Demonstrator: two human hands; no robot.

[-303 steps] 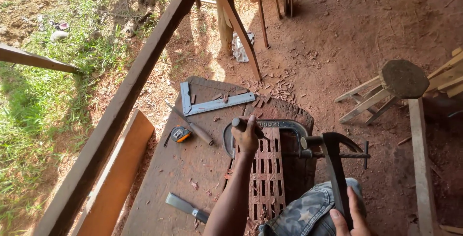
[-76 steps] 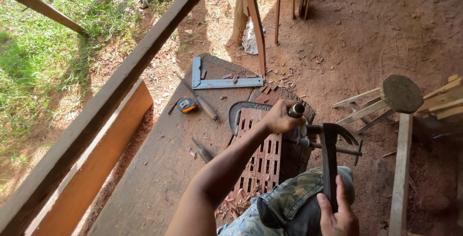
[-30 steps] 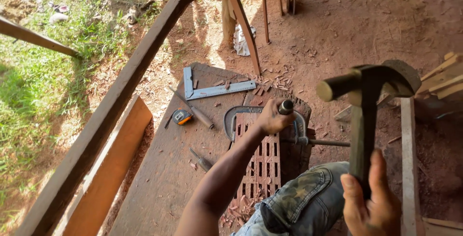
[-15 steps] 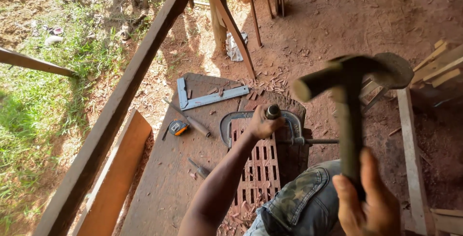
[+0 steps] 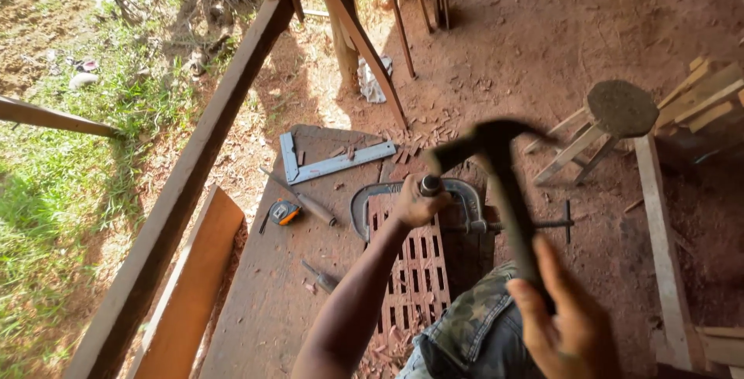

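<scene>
A chisel (image 5: 428, 186) is held upright in the closed left hand (image 5: 415, 205) over the slotted wooden panel (image 5: 408, 270) on the surface (image 5: 271, 301). A hammer (image 5: 496, 170), judged head-heavy and rigid, is clenched low on its handle by the right hand (image 5: 570, 332).

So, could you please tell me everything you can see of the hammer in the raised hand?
The hammer is dark all over, blurred by motion. Its head, apparently with a claw end, points left above a long straight handle. The right hand grips the handle's lower end, fingers wrapped around it. It hangs in the air, tilted slightly left, above the metal clamp and just right of the chisel held upright by the left hand. Nothing else touches it.
</scene>
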